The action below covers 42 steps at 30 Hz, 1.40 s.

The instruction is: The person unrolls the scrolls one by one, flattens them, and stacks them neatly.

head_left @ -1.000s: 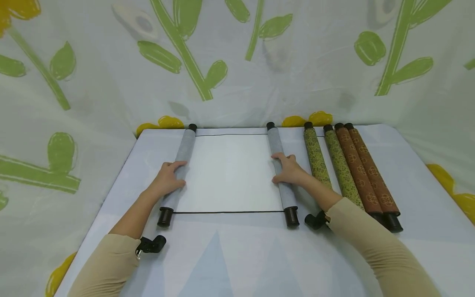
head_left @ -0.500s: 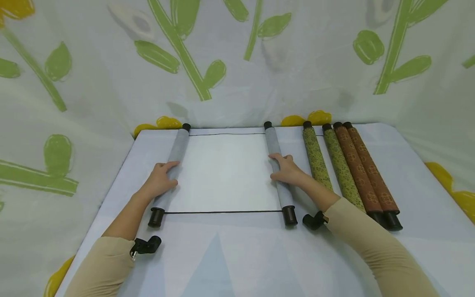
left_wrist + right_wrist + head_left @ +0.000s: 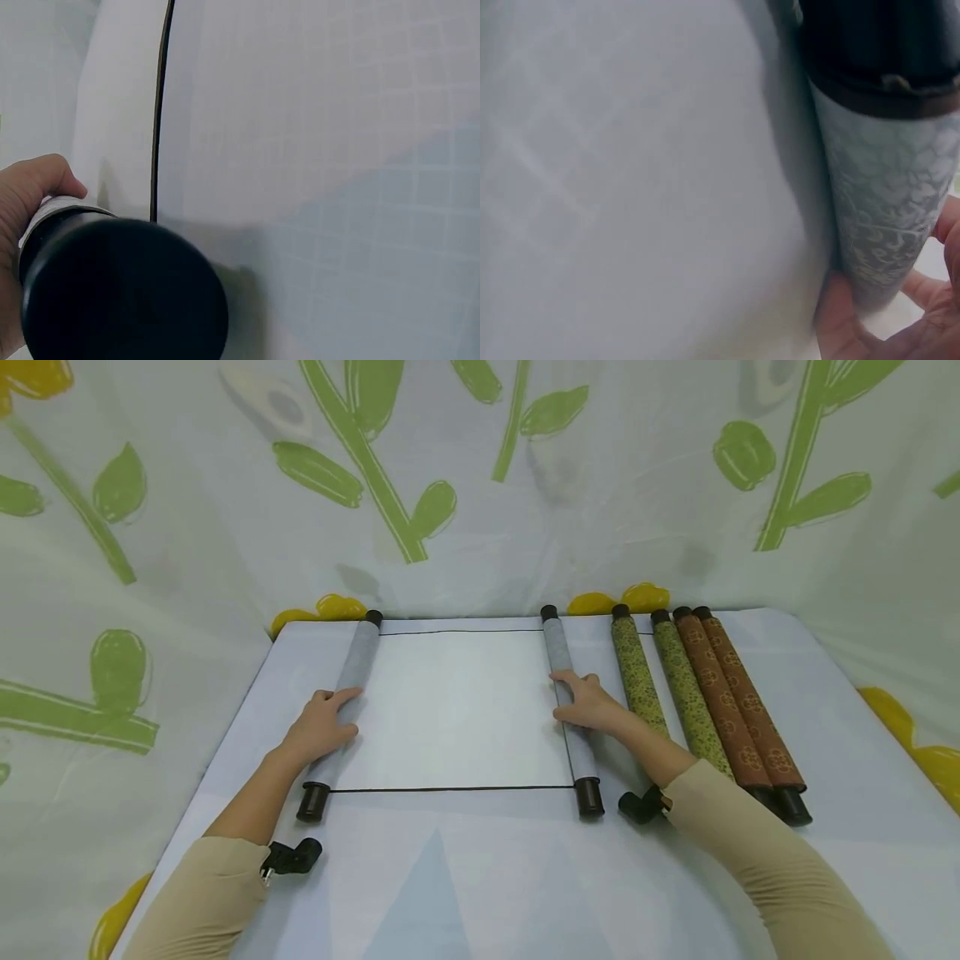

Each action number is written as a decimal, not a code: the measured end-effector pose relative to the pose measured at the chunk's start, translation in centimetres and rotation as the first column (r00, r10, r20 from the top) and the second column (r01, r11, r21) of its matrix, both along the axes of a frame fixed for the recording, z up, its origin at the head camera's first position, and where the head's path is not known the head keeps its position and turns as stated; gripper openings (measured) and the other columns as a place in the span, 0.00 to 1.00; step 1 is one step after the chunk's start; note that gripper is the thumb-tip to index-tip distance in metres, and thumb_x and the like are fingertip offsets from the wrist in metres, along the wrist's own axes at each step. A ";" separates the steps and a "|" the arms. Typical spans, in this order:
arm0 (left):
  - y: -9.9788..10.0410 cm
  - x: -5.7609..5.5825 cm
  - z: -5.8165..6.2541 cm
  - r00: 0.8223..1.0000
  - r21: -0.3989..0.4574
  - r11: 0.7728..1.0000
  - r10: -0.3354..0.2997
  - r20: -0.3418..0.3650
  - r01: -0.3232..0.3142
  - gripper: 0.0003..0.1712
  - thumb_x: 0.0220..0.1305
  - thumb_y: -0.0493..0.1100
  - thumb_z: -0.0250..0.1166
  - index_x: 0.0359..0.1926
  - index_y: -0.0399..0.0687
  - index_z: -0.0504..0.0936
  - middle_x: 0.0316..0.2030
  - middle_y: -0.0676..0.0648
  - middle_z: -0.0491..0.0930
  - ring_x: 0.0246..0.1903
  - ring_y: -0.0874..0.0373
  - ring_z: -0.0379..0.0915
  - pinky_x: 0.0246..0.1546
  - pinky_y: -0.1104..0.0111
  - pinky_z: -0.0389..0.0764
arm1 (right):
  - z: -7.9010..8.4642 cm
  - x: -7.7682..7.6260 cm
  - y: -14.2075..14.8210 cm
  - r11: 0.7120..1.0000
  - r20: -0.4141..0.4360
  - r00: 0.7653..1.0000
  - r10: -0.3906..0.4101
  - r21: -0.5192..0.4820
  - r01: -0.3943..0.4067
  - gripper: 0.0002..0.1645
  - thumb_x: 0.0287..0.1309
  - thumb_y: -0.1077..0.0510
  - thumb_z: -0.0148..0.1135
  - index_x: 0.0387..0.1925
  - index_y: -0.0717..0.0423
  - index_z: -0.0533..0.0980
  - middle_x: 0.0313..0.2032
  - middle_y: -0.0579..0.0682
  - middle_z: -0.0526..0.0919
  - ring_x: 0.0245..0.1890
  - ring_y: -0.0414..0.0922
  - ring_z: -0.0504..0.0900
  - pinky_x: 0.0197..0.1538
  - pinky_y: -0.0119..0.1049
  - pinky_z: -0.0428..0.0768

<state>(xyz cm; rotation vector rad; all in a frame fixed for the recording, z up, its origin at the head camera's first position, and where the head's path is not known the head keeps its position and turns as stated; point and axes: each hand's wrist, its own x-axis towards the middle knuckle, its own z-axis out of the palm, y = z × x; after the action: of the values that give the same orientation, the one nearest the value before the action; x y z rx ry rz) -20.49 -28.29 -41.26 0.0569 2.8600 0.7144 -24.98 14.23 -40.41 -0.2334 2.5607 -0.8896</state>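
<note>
A partly unrolled scroll lies on the table, its white sheet (image 3: 457,710) edged by thin black lines. Along the sheet's left side runs a grey roll (image 3: 362,652) with black end knobs; my left hand (image 3: 318,727) grips it around the middle. My right hand (image 3: 588,703) holds the matching right roll (image 3: 557,643), thumb and fingers on opposite sides. Seen from the left wrist, a black end knob (image 3: 124,292) hides much of that hand. The right wrist view shows the right roll's patterned grey covering (image 3: 885,180) between thumb and fingers.
Right of the scroll lie two green patterned rolls (image 3: 637,672) (image 3: 692,693) and two brown patterned rolls (image 3: 720,702) (image 3: 753,710), side by side with black ends. My right forearm crosses over the green ones. A flower-print cloth (image 3: 480,543) hangs behind the table (image 3: 480,893).
The left hand and its roll have shifted left, baring more of the white sheet. The right roll moved slightly left, then back to the right with the right hand.
</note>
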 end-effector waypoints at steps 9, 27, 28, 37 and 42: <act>-0.4 0.1 -0.3 1.000 -0.023 1.000 0.022 0.008 -0.022 0.43 0.57 0.51 0.66 0.70 0.48 0.58 0.60 0.24 0.56 0.55 0.30 0.61 0.45 0.40 0.71 | -0.3 0.0 0.9 1.000 -0.042 0.999 -0.003 0.021 0.004 0.53 0.49 0.45 0.70 0.69 0.54 0.51 0.60 0.76 0.53 0.53 0.66 0.68 0.50 0.57 0.71; -1.1 0.4 0.7 0.998 0.001 1.000 0.015 0.053 -0.015 0.53 0.50 0.49 0.73 0.71 0.44 0.53 0.60 0.23 0.53 0.57 0.29 0.58 0.50 0.38 0.66 | -0.1 -0.2 1.7 1.000 -0.041 0.999 0.009 -0.002 -0.009 0.53 0.50 0.54 0.71 0.69 0.56 0.49 0.58 0.77 0.53 0.51 0.68 0.68 0.48 0.58 0.72; -1.2 0.4 0.6 0.999 0.003 1.000 0.017 0.050 -0.017 0.52 0.51 0.48 0.72 0.71 0.44 0.53 0.60 0.23 0.53 0.57 0.28 0.58 0.51 0.38 0.66 | -0.1 -0.3 1.8 1.000 -0.039 0.999 0.014 -0.001 -0.014 0.52 0.50 0.54 0.70 0.70 0.56 0.49 0.59 0.77 0.53 0.52 0.68 0.67 0.48 0.58 0.71; -1.7 0.3 0.4 0.999 -0.013 1.000 0.021 0.035 -0.021 0.48 0.55 0.44 0.68 0.72 0.44 0.52 0.62 0.23 0.49 0.59 0.27 0.54 0.50 0.36 0.65 | -0.1 -0.8 2.7 0.998 -0.005 0.999 0.048 0.034 -0.047 0.48 0.55 0.56 0.62 0.72 0.55 0.49 0.62 0.78 0.48 0.53 0.68 0.67 0.46 0.55 0.71; -1.8 0.6 0.7 0.999 0.007 1.000 0.009 0.039 -0.009 0.44 0.57 0.42 0.64 0.72 0.44 0.53 0.62 0.24 0.48 0.59 0.27 0.54 0.50 0.36 0.65 | 0.2 -0.9 3.0 0.998 0.019 0.999 0.050 0.048 -0.051 0.44 0.58 0.57 0.57 0.72 0.55 0.49 0.63 0.78 0.47 0.56 0.69 0.64 0.46 0.54 0.71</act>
<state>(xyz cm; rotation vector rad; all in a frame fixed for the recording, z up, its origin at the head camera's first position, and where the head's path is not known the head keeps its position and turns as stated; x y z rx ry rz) -19.90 -30.06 -40.53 0.0309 2.8228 0.7189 -25.85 17.20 -40.20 -0.2732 2.5449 -0.8071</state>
